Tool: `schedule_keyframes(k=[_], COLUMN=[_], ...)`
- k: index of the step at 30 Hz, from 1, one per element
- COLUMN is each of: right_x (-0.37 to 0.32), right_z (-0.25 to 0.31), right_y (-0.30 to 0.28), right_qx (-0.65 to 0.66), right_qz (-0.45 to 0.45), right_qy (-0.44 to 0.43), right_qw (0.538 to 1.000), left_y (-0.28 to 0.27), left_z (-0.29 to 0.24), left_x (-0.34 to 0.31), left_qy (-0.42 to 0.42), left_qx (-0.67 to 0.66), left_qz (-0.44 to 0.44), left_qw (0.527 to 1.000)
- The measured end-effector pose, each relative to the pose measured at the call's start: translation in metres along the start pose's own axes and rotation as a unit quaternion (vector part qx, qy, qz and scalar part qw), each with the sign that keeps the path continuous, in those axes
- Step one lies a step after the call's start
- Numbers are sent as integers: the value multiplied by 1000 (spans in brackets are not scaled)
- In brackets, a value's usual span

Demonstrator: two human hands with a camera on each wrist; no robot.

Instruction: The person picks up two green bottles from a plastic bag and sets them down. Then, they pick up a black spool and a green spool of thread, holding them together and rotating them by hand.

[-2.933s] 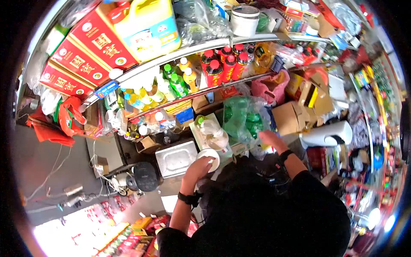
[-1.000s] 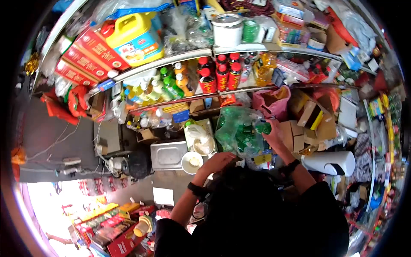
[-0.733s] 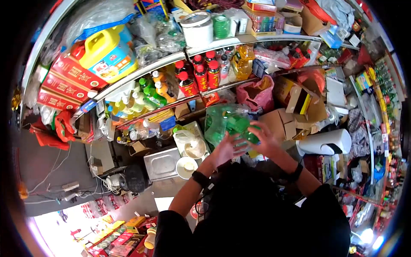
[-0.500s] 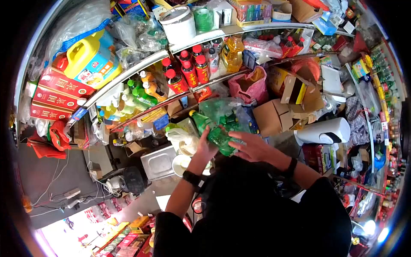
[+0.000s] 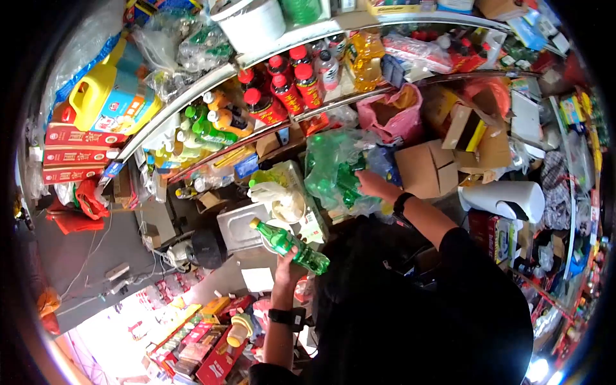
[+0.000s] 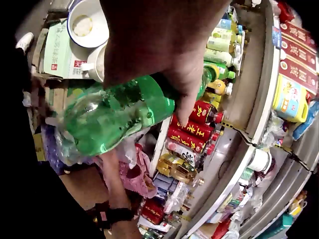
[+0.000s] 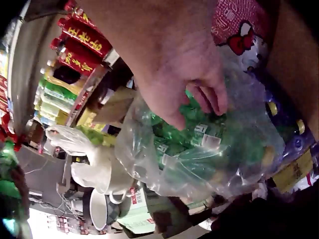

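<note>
In the head view my left hand (image 5: 289, 264) grips a green plastic bottle (image 5: 273, 239) round its middle, tilted, with its yellowish cap up and to the left. Seen from the left wrist, the bottle (image 6: 119, 117) lies under the palm, the thumb along its side. My right hand (image 5: 377, 186) is at a clear plastic bag (image 5: 321, 160) that holds several green bottles. The right wrist view has the hand (image 7: 174, 69) at the bag's mouth, thumb and bent fingers spread apart over the green bottles (image 7: 172, 132).
Left of the bag are a metal tray (image 5: 234, 228), a white bowl (image 6: 89, 22) and a mug (image 7: 112, 174) draped with plastic. A pink bag (image 5: 388, 122) and a cardboard box (image 5: 423, 168) stand behind and right. Red-capped bottles (image 5: 282, 93) fill the shelf above.
The right hand lifted the green bottle from the bag, and the left hand took it. Now the left hand has carried it down and left, while the right hand is back at the bag.
</note>
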State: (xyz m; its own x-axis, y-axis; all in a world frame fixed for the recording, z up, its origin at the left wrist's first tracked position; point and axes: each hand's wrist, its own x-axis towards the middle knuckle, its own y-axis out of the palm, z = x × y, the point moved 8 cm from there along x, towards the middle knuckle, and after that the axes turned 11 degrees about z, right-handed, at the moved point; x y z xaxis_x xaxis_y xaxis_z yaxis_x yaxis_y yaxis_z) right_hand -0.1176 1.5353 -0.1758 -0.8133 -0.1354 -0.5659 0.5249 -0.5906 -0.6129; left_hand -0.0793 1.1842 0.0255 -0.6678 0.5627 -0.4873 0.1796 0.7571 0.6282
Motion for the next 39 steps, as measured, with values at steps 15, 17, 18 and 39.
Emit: schedule_keyframes(k=[15, 17, 18, 39], right_x=[31, 21, 14, 48], right_z=[-11, 18, 29, -74], right_y=[38, 16, 6, 81], right_qx=[-71, -64, -61, -95], right_qz=[222, 166, 137, 136], right_qy=[214, 220, 224, 68], right_qw=[949, 959, 963, 984], left_y=[-30, -27, -24, -40], left_z=[22, 17, 14, 3], left_x=[-79, -83, -84, -90], left_qy=[77, 75, 74, 68], left_qx=[11, 21, 26, 33], left_qz=[-96, -114, -121, -112], left_qw=[992, 990, 990, 991])
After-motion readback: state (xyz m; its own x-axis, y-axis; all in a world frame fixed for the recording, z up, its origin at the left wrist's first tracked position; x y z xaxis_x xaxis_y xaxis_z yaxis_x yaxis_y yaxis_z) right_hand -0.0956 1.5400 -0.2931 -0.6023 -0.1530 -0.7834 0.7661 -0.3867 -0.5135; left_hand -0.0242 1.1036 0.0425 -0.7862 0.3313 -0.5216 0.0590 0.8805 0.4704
